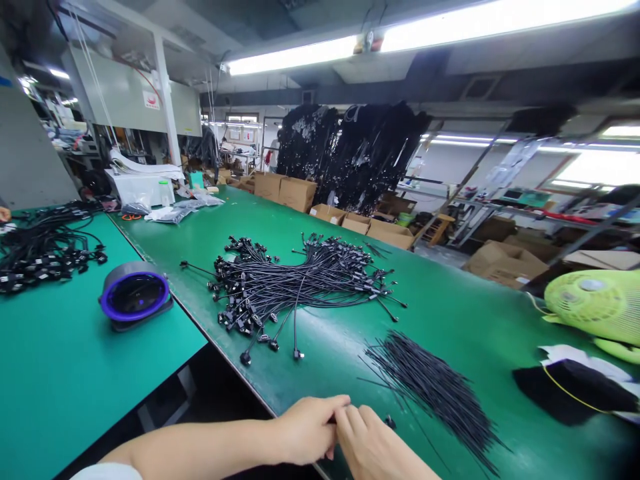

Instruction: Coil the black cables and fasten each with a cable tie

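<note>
Green workbench (440,320), black cable bundles (295,287)

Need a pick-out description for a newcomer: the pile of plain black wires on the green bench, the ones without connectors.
On the long green-topped workbench, look just ahead of the person's right hand and slightly to its right. A fanned-out sheaf of thin black wires lies there, mostly straight and roughly parallel. Unlike the tangled heap of black cables farther up the bench, it shows no connectors.
</note>
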Available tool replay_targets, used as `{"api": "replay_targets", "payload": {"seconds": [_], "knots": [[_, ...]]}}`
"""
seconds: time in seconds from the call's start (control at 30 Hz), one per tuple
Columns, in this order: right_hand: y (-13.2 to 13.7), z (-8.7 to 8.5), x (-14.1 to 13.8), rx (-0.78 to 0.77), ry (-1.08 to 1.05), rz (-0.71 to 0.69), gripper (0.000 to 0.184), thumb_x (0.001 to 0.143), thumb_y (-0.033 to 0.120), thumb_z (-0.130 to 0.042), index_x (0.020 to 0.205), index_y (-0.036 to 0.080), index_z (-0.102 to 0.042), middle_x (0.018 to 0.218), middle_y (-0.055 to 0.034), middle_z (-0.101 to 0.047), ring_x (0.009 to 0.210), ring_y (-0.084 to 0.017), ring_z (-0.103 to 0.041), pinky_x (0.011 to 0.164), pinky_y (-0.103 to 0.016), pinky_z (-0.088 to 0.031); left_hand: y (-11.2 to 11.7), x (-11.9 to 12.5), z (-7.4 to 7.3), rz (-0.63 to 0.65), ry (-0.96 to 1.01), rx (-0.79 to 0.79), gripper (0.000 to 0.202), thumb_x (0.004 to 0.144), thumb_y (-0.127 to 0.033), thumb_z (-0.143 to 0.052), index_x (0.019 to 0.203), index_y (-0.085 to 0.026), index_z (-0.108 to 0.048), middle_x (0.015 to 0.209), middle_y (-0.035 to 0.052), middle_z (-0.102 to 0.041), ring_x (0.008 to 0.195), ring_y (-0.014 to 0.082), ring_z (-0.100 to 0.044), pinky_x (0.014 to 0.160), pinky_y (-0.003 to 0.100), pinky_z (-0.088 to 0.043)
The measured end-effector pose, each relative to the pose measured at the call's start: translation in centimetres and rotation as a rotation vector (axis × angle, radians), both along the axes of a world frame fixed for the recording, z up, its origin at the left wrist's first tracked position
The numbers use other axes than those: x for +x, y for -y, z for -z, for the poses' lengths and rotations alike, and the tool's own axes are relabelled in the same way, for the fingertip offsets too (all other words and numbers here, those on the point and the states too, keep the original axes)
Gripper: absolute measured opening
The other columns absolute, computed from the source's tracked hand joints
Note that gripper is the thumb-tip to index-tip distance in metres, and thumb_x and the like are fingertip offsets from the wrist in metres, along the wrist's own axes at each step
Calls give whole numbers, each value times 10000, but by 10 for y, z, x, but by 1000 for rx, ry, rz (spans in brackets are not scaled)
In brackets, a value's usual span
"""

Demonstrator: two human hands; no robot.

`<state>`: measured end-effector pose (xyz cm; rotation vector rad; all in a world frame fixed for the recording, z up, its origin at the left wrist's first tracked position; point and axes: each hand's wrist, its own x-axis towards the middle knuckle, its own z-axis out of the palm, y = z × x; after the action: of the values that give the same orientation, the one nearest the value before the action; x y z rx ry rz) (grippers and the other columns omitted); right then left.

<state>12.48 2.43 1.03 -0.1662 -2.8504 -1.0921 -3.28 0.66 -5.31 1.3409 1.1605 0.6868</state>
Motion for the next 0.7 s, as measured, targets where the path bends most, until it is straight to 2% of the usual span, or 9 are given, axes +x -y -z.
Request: {"api": "replay_targets", "payload": {"seconds": [0.1, 0.17, 0.27, 0.37, 0.43, 0.53, 0.6, 0.63, 0.7], "knots": [[-10, 17, 1, -33, -31, 72, 231, 736, 37, -427, 717, 137, -634, 623, -74, -461, 571, -201, -415, 520, -326, -296, -9, 6, -1, -74, 49, 11, 608, 796, -123, -450, 1398, -197, -496, 631, -38, -509, 541, 115, -456, 560, 250, -391], [-22, 28, 0, -44, -101, 152, 212, 710, 24, -436, 716, 142, -612, 621, -75, -480, 553, -202, -432, 517, -323, -309, -16, 9, -7, -119, 137, -36, 537, 764, -93, -440, 1274, -161, -596, 657, -27, -519, 549, 113, -436, 588, 261, -399], [-42, 32, -7, -172, -269, 270, 218, 684, -3, -441, 710, 163, -581, 612, -64, -539, 528, -195, -492, 501, -313, -330, -23, 9, -21, -190, 265, -30, 478, 669, -42, -491, 1104, -150, -659, 863, 17, -629, 786, 154, -546, 804, 299, -438], [-51, 21, -21, -568, -590, 402, 222, 838, 82, -416, 702, 189, -556, 614, -16, -576, 529, -153, -530, 512, -267, -359, -29, 4, -36, -364, 359, 8, 460, 796, -150, -497, 1246, -164, -592, 1225, 72, -608, 1160, 218, -497, 1046, 350, -340], [-50, 16, -30, -927, -908, 499, 291, 930, 283, -403, 690, 199, -545, 645, -8, -590, 579, -151, -545, 549, -252, -397, -32, -1, -43, -409, 366, 144, 419, 915, -272, -403, 1274, -160, -589, 1267, 94, -590, 1210, 232, -468, 1087, 377, -311], [-43, 18, -31, -1486, -1245, 593, 402, 850, 574, -488, 727, 198, -558, 662, -7, -564, 532, -138, -458, 489, -249, -363, -32, -13, -48, -310, 244, 419, 362, 892, -220, -435, 1155, -188, -682, 1208, 91, -602, 1183, 237, -464, 1072, 386, -328], [-41, 24, -22, -1731, -1246, 640, 450, 783, 642, -550, 710, 198, -541, 597, 19, -487, 477, -112, -356, 439, -236, -285, -26, -21, -49, -212, 89, 587, 388, 817, -110, -455, 1056, -238, -734, 1156, 73, -598, 1144, 230, -456, 1037, 377, -345], [-40, 26, -15, -1756, -1209, 649, 458, 780, 644, -560, 678, 199, -524, 570, 28, -450, 474, -110, -341, 437, -235, -274, -21, -23, -48, -146, 10, 674, 415, 785, -75, -453, 1005, -256, -754, 1108, 67, -598, 1100, 224, -464, 1019, 372, -348], [-38, 25, -3, -1583, -1155, 629, 441, 831, 589, -536, 625, 201, -501, 556, 22, -445, 501, -126, -394, 468, -244, -317, -13, -24, -44, 16, -116, 794, 423, 754, -60, -455, 933, -268, -778, 976, 59, -590, 963, 205, -489, 969, 365, -358]]}}
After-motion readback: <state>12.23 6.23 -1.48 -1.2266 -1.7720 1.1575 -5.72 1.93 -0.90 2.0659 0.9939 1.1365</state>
